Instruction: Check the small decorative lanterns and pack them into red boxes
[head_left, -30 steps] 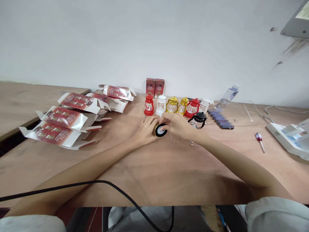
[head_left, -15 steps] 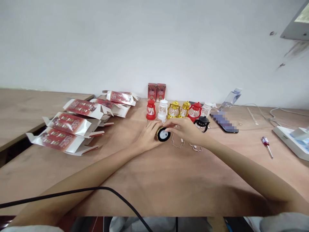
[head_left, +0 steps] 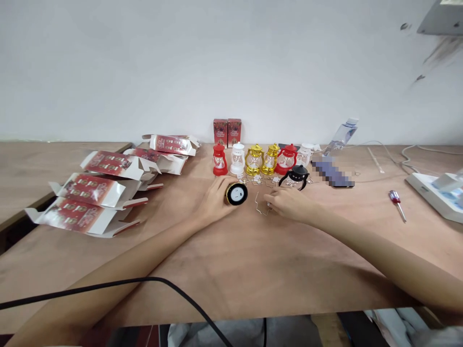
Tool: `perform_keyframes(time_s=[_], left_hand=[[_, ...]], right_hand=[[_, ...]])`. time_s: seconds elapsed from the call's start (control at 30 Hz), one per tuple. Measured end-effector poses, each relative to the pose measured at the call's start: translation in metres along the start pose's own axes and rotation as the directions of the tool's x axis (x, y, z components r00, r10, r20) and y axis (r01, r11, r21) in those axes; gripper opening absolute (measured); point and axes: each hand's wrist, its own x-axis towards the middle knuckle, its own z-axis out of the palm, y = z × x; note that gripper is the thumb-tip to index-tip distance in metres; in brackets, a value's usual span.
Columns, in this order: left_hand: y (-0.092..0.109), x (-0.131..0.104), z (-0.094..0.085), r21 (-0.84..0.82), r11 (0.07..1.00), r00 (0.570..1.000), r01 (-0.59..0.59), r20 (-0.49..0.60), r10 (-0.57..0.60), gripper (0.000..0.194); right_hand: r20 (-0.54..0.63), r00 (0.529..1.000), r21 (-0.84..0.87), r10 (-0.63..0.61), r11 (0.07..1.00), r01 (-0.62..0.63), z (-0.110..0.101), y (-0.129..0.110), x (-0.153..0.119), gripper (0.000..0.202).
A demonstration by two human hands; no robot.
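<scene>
My left hand (head_left: pixel 216 198) is wrapped round a small gold lantern, its round black base (head_left: pixel 237 193) with a white centre turned toward me. To the right, my right hand (head_left: pixel 289 202) is low over the table with its fingers pinched together; what lies between the fingertips is too small to make out. A bent wire handle (head_left: pixel 258 206) lies at those fingertips. Just behind my right hand stands a black lantern (head_left: pixel 297 174). More wire pieces with small white parts (head_left: pixel 257 179) lie behind the hands.
A row of lanterns includes a red one (head_left: pixel 219 161), a white one (head_left: pixel 238 160) and a gold one (head_left: pixel 254 161). Two red boxes (head_left: pixel 227 133) stand behind. Opened cartons (head_left: pixel 94 190) lie left. A phone (head_left: pixel 334 174), bottle (head_left: pixel 342 136), screwdriver (head_left: pixel 397 205) and power strip (head_left: pixel 432 197) lie right.
My right hand has left the lantern base and moved right and down to the wire handles. My left hand keeps the gold lantern. The view has shifted slightly.
</scene>
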Motion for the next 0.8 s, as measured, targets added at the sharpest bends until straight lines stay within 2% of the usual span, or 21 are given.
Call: perform_keyframes(time_s=[0.1,0.27,0.37,0.43,0.5,0.6,0.7,0.8], left_hand=[[0.001,0.000,0.000,0.004,1.000,1.000,-0.003,-0.003,0.003,0.043],[0.002,0.001,0.000,-0.009,1.000,1.000,0.006,-0.004,-0.006,0.042],[0.003,0.001,0.000,-0.015,1.000,1.000,0.011,-0.009,-0.011,0.042],[0.003,0.000,0.000,-0.014,1.000,1.000,0.014,-0.008,-0.014,0.042],[0.003,0.000,0.000,-0.012,1.000,1.000,0.015,-0.010,-0.015,0.042],[0.002,0.000,0.001,-0.009,1.000,1.000,0.009,-0.016,-0.009,0.042],[0.002,0.000,0.001,-0.007,1.000,1.000,0.001,-0.010,-0.001,0.042],[0.001,0.000,0.001,-0.006,1.000,1.000,-0.003,-0.005,0.003,0.041]], right_hand=[[0.054,0.996,-0.083,-0.071,0.994,0.075,-0.005,-0.008,0.005,0.029],[0.075,0.989,-0.152,-0.125,0.979,0.135,-0.006,-0.019,0.009,0.017],[-0.008,0.995,-0.161,-0.097,0.983,0.094,-0.004,-0.018,0.011,0.013],[-0.150,0.984,-0.149,-0.097,0.986,0.075,-0.002,-0.017,0.011,0.010],[-0.344,0.932,-0.120,-0.115,0.990,0.078,-0.002,-0.017,0.010,0.014],[-0.594,0.793,-0.054,-0.136,0.990,0.130,-0.002,-0.020,0.009,0.020],[-0.712,0.690,0.029,-0.126,0.978,0.209,0.000,-0.026,0.011,0.019],[-0.754,0.645,0.053,-0.124,0.968,0.247,0.003,-0.029,0.019,0.017]])
